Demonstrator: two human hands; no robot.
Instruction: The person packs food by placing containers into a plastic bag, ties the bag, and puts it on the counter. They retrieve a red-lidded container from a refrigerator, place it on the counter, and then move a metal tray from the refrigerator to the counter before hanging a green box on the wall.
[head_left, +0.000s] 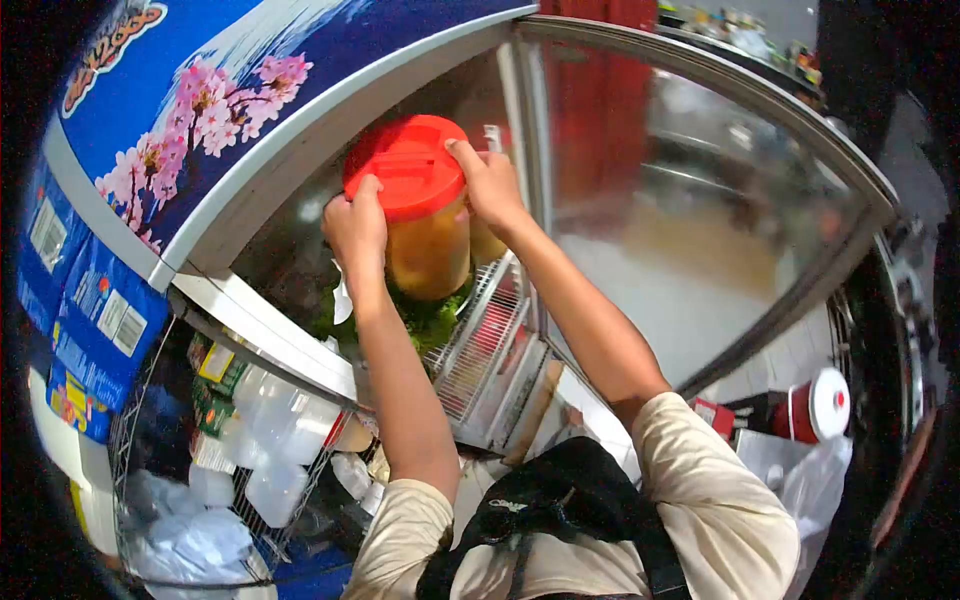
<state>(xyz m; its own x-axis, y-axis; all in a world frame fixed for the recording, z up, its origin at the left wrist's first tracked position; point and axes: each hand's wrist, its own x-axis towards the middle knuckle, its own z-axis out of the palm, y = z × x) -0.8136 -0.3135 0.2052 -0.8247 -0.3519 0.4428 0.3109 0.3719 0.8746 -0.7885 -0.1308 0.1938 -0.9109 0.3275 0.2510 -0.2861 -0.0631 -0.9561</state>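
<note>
Both my hands grip a clear plastic jar with a red lid, inside the open display fridge. Yellowish-brown contents show through its wall. My left hand is closed at the near left of the lid, thumb on its edge. On the right side my right hand is closed round the rim, thumb lying on the lid's top. The jar overlaps leafy greens below it, beside a white wire shelf. Another yellowish container stands partly hidden behind the jar.
The fridge's glass door is swung out to the right. On the left, a wire rack holds plastic containers and bags. A red container with a white lid stands at the lower right.
</note>
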